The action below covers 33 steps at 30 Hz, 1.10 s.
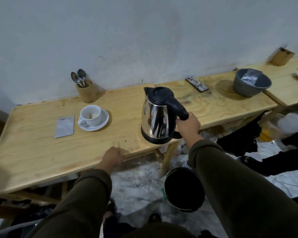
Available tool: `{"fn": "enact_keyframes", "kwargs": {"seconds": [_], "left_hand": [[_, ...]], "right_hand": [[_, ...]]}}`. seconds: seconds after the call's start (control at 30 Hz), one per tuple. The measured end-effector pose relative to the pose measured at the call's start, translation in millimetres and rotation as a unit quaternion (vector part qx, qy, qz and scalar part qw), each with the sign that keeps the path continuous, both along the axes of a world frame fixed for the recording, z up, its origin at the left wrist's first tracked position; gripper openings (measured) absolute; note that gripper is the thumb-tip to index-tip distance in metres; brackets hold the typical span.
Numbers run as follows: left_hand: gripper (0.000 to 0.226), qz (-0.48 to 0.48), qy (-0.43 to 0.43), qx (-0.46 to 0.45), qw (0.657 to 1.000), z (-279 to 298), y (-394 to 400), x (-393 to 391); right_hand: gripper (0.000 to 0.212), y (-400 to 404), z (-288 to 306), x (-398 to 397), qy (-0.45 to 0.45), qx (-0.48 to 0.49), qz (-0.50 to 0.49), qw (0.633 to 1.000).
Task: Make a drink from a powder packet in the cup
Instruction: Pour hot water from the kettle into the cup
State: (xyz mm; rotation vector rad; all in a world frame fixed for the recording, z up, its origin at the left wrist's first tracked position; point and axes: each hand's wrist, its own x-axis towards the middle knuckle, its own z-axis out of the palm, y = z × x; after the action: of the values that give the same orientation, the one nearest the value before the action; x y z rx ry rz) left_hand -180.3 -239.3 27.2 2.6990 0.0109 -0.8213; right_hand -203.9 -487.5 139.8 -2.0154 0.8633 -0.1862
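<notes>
A white cup point(90, 115) stands on a white saucer point(102, 123) on the wooden table point(33, 152), with pale powder at its bottom. A silver powder packet point(64, 126) lies flat just left of the saucer. To the right stands a steel kettle point(156, 120) with a black lid and handle; whether it touches the table I cannot tell. My right hand point(187, 125) is wrapped around the kettle's handle. My left hand point(112, 157) rests on the table's front edge, holding nothing, its fingers curled over the edge.
A wooden holder with spoons point(86, 91) stands behind the cup by the wall. A phone point(197, 83) and a grey bowl point(251, 83) holding a packet sit further right. A black bucket point(184, 189) is on the floor below the table edge.
</notes>
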Motion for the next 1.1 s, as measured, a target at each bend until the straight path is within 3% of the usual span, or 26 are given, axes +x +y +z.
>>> {"fn": "enact_keyframes", "kwargs": {"seconds": [0.27, 0.53, 0.7, 0.83, 0.93, 1.1], "left_hand": [[0.047, 0.052, -0.003, -0.029, 0.998, 0, 12, 3], [0.050, 0.177, 0.020, -0.104, 0.979, -1, 46, 20], [0.051, 0.332, 0.020, -0.217, 0.918, -7, 79, 46], [0.058, 0.442, 0.020, -0.321, 0.838, -12, 104, 72], [0.062, 0.476, 0.024, -0.380, 0.793, -14, 121, 95], [0.069, 0.494, 0.037, -0.414, 0.763, -18, 138, 128]], "right_hand": [[0.019, 14, 0, 9, -0.067, 0.068, -0.039, 0.995], [0.017, 35, 17, 37, -0.072, -0.016, 0.022, 0.997], [0.012, 57, 27, 58, -0.053, -0.082, 0.098, 0.990], [0.011, 77, 32, 76, -0.052, -0.107, 0.142, 0.983], [0.013, 95, 37, 91, -0.049, -0.115, 0.161, 0.979], [0.018, 123, 45, 116, -0.041, -0.178, 0.187, 0.965]]}}
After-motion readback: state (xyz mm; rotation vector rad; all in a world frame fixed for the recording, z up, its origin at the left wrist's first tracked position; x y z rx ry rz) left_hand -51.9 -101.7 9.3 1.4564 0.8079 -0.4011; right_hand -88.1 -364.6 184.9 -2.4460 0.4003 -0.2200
